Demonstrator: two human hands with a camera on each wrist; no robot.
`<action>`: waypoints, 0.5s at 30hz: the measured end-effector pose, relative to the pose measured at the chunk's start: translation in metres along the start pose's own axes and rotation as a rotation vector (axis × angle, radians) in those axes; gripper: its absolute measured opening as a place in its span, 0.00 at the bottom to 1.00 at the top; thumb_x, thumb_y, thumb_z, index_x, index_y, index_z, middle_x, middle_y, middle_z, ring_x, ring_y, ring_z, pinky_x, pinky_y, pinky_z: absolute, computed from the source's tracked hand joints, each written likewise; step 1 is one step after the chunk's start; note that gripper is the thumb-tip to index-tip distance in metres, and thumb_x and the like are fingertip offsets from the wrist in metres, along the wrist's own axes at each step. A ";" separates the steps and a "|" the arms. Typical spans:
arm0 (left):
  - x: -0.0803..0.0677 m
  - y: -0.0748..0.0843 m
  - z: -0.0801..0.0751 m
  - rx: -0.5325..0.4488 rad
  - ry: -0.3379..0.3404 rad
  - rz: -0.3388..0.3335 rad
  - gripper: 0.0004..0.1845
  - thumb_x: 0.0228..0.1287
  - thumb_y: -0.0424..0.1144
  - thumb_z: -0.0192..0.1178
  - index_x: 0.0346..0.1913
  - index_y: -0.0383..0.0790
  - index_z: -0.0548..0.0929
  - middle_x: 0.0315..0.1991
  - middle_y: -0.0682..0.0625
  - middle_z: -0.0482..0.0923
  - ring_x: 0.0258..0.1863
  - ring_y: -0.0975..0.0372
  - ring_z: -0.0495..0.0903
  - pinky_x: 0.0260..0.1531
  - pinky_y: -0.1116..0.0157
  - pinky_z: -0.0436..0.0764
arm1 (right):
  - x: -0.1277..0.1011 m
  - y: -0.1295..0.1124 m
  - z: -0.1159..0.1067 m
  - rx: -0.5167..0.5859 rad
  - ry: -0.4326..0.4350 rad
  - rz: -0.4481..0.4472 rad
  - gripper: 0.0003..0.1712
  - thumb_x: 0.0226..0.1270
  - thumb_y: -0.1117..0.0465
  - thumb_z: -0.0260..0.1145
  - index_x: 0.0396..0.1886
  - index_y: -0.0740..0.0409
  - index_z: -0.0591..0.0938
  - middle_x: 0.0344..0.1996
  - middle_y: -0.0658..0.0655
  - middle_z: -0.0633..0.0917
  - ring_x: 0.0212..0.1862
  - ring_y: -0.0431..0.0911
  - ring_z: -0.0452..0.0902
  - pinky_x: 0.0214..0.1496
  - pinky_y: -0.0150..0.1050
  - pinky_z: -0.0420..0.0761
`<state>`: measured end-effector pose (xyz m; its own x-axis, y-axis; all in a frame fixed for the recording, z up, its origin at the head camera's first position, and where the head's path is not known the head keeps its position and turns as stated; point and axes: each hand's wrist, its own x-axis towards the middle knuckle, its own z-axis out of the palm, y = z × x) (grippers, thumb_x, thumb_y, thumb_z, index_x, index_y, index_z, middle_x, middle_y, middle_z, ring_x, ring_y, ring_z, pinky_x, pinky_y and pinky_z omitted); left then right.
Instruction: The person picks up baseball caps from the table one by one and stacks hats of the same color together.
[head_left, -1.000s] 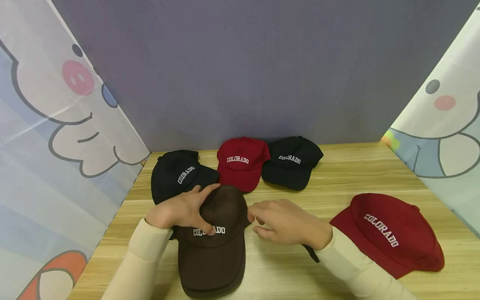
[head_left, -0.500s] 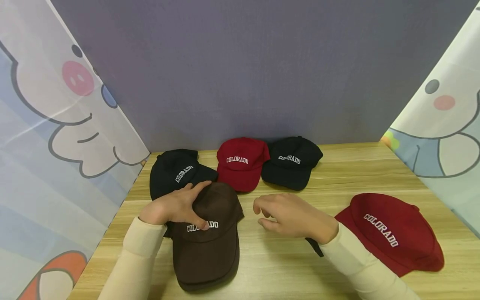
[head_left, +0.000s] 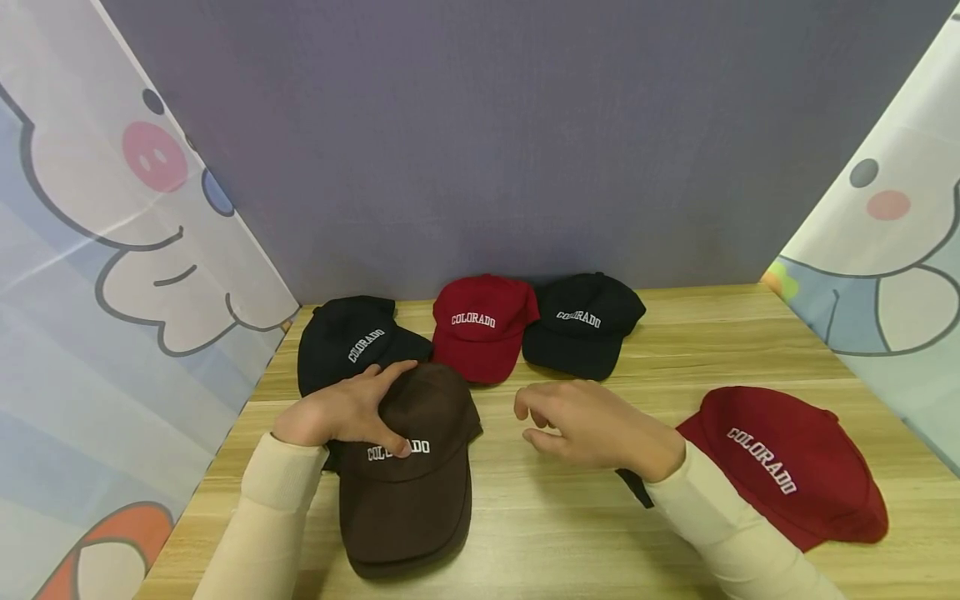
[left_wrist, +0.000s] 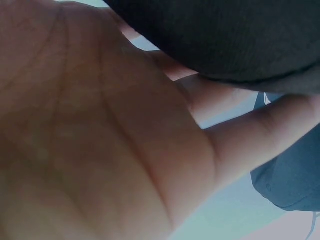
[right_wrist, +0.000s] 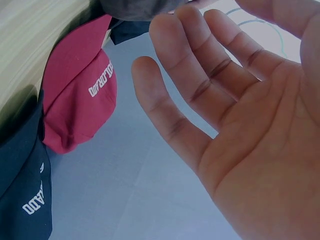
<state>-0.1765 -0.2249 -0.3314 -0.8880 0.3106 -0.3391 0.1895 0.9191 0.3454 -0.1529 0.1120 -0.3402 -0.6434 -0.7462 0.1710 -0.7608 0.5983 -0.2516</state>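
Observation:
A brown cap (head_left: 408, 487) with white COLORADO lettering lies at the near left of the wooden table (head_left: 570, 533), its brim toward me. My left hand (head_left: 351, 412) grips its crown from the left side, thumb on the lettering and fingers over the top. In the left wrist view my palm fills the frame, with the cap's dark fabric (left_wrist: 225, 35) against the fingers. My right hand (head_left: 581, 423) hovers above the table to the right of the brown cap, apart from it, fingers loosely curled and holding nothing. Those fingers (right_wrist: 200, 75) show bare in the right wrist view.
A black cap (head_left: 347, 337) lies just behind the brown one. A red cap (head_left: 480, 327) and another black cap (head_left: 583, 323) sit along the purple back wall. A larger red cap (head_left: 780, 467) lies by my right forearm. Printed curtains close both sides.
My left hand has slid the brown cap leftward and slightly away from me. My right hand has come off the cap's side and drawn a little to the right.

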 end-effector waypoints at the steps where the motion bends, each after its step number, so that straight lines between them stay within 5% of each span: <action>1: 0.000 0.000 0.000 0.001 -0.001 -0.003 0.66 0.38 0.58 0.82 0.81 0.59 0.53 0.71 0.38 0.64 0.63 0.47 0.74 0.59 0.42 0.76 | -0.001 0.001 -0.001 0.000 0.000 0.006 0.07 0.67 0.57 0.69 0.42 0.46 0.79 0.30 0.42 0.80 0.29 0.32 0.70 0.35 0.33 0.73; 15: -0.002 -0.004 -0.003 0.005 0.002 0.006 0.66 0.36 0.58 0.83 0.80 0.57 0.54 0.69 0.38 0.65 0.62 0.47 0.74 0.58 0.42 0.77 | -0.007 0.010 -0.014 -0.002 0.034 0.042 0.07 0.68 0.57 0.70 0.42 0.46 0.80 0.29 0.38 0.78 0.32 0.33 0.74 0.36 0.34 0.75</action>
<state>-0.1768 -0.2295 -0.3296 -0.8877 0.3158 -0.3349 0.1974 0.9184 0.3429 -0.1570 0.1275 -0.3308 -0.6772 -0.7102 0.1923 -0.7332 0.6294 -0.2572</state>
